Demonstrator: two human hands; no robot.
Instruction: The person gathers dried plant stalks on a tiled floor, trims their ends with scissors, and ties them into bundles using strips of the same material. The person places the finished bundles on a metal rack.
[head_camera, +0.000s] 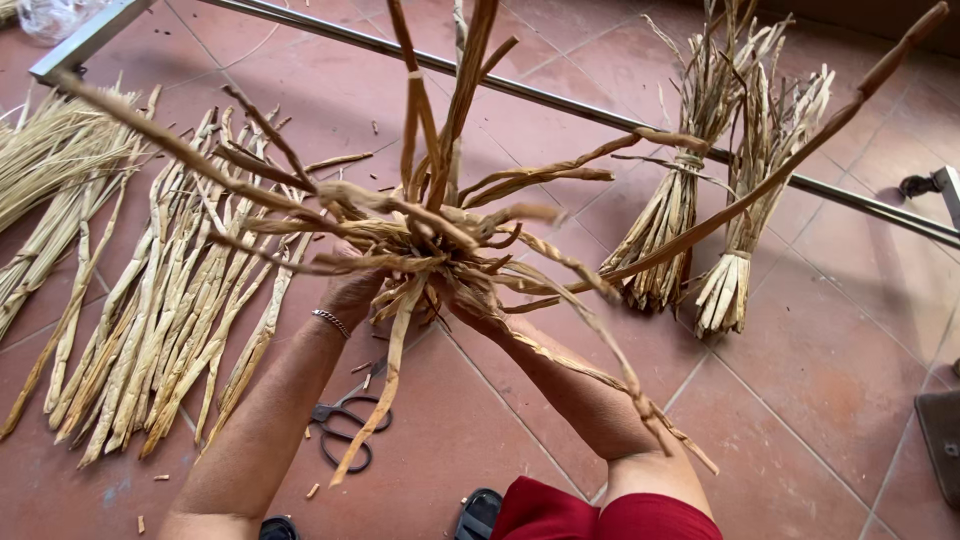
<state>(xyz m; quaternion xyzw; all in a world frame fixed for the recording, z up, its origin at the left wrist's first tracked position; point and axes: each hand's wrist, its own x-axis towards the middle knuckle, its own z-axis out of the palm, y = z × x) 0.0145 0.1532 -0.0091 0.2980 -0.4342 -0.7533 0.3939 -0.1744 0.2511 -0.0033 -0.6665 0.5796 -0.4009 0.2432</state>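
At the far left edge, a pile of thin pale straw (40, 160) fanned out across the tiled floor (840, 370), and just beside it lay a wide row of dried flat stalks (160, 330) running from upper right to lower left, with little bare tile between the 2. A pair of black-handled scissors (345, 425) rested on the floor below the forearms, near the lower end of that row. The left hand (350, 290), a bracelet (331, 322) on its wrist, reached up under a tangled, half-woven mass of stalks (430, 235) held above the floor; its fingers were closed into the base of the weave, though the strands hid just how they pinched. The right hand (472, 300) gripped the same knot from beneath, touching the left, fingers likewise buried among strands. Loose ends sprang out in every direction, 1 long stalk sweeping to the upper right corner. A metal bar (560, 105) crossed the floor diagonally behind the work. To the right stood 2 tied bundles (700, 200) side by side against that bar, well apart from the hands. Beyond them the tiles lay open toward the right edge, where a dark object (942, 430) cut into the picture.
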